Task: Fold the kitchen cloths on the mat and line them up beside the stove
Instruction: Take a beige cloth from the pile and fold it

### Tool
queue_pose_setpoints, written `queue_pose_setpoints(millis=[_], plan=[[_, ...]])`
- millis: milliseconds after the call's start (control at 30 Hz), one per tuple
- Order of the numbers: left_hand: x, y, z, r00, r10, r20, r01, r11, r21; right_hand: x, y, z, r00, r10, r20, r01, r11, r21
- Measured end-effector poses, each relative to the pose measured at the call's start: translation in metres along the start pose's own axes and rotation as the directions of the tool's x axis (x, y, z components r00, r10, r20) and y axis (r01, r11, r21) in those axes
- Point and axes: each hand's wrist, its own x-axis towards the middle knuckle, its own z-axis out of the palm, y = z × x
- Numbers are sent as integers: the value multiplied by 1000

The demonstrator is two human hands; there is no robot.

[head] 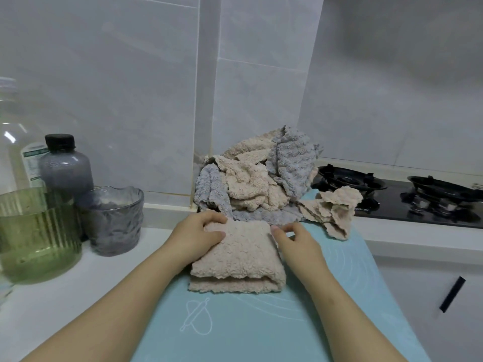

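**Inspector:** Where is the cloth, and what are the hands doing?

**Assistant:** The folded beige cloth (236, 257) lies on the blue mat (261, 335), near its far end. It is just in front of the unfolded pile (251, 178). The left hand (201, 232) grips the far-left corner, with the thumb on top and the fingers curled over the edge. The right hand (296, 240) rests its bent fingertips against the far-right corner. No grasp is visible there.

**Inspector:** How is the fold?

**Assistant:** In my judgement it needs squaring. The layers show unevenly along the near edge, and the top layer sits short of the one beneath. I recommend drawing both far corners level and pressing flat along the crease. The plush pile will likely spring back otherwise. Then it can be carried to the stove (392, 197) at the right.

**Inspector:** Anything in the way?

**Assistant:** A loose cloth (332, 212) lies over the mat's right edge, towards the stove. It seems best cleared before a row is started there.

**Inspector:** Any markings?

**Assistant:** The mat carries a white line drawing of a rolling pin (196, 320) and faint curved guide lines. No words can be read on it. The clear bottle (15, 142) at the far left has a green-and-white label (32, 163), but its print is too blurred to read. No brand can be confirmed.
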Motion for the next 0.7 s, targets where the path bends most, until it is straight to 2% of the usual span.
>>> queue_pose_setpoints(millis=[67, 100, 200, 267, 333, 367, 433, 500, 533, 600, 633, 700], plan=[[1, -3, 0, 999, 43, 10, -44, 989, 141, -1, 2, 4, 994, 16, 104, 1, 987, -160], [2, -4, 1, 997, 70, 21, -73, 985, 159, -2, 0, 6, 992, 1, 128, 24, 981, -191], [2, -1, 1, 983, 184, -5, -184, 983, 21, -2, -2, 8, 983, -30, 182, 46, 995, -85], [3, -1, 0, 975, 219, -27, -219, 976, -11, 0, -1, 6, 986, -20, 165, 16, 1000, 27], [5, -7, 2, 974, 225, 6, -223, 961, 165, 1, 0, 4, 990, 7, 143, -20, 996, 91], [6, -10, 4, 975, 220, 11, -215, 939, 268, 1, 1, 4, 989, 10, 149, -21, 997, 72], [4, -11, 3, 975, 206, -89, -159, 915, 371, 0, 4, 4, 992, 1, 126, 5, 999, -43], [-3, -4, -2, 938, 263, -224, -184, 929, 321, -2, 4, 3, 998, -54, 10, 55, 991, -120], [-6, 0, -4, 931, 298, -209, -251, 942, 223, -3, 4, 2, 996, -90, -30, 86, 989, -120], [-12, 9, -2, 947, 320, 16, -320, 948, 2, -5, 2, 3, 991, -137, -3, 135, 981, -140], [-14, 11, 2, 937, 305, 172, -306, 952, -18, -5, 3, 5, 988, -148, 48, 154, 971, -184], [-15, 7, 10, 897, 202, 394, -286, 943, 168, -6, 5, 9, 981, -140, 132, 171, 950, -263]])
